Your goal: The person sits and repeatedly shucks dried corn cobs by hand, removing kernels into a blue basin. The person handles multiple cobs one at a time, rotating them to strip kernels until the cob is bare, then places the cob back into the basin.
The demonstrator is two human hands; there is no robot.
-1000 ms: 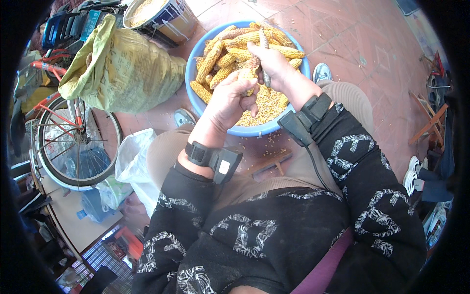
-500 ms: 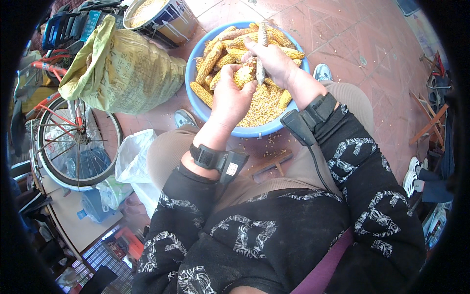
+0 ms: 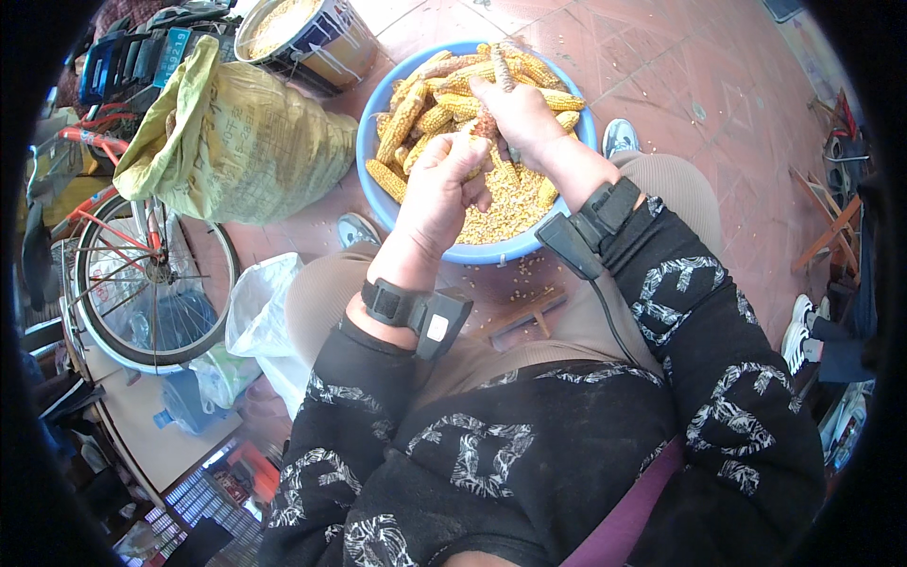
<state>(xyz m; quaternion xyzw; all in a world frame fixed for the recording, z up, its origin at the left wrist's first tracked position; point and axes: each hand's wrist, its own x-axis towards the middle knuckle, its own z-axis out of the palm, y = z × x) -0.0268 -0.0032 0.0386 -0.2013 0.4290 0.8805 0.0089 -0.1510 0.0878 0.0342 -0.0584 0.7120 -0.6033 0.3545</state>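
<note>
A blue basin [image 3: 372,194] stands on the floor between my knees, with yellow corn cobs [image 3: 403,111] heaped at its far side and loose kernels [image 3: 501,219] at its near side. Over it, my left hand [image 3: 442,189] is closed round a partly stripped corn cob [image 3: 485,125], whose reddish core shows above my fingers; the rest is hidden. My right hand [image 3: 525,118] is closed on a long, greyish, knobbly stick [image 3: 502,71], which looks like a bare cob. Its upper end rises past my thumb, and it is pressed close against the corn cob.
A yellow woven sack [image 3: 255,142] stands left of the basin, a bucket of kernels [image 3: 326,42] behind it. A bicycle wheel [image 3: 156,274] and white plastic bag [image 3: 260,312] are at left. A small wooden stool [image 3: 524,319] lies below me. Another person's shoe [image 3: 798,331] shows at right.
My left hand has turned over the corn cob, hiding its yellow end and showing the reddish core. The greyish stick has tilted slightly in my right hand.
</note>
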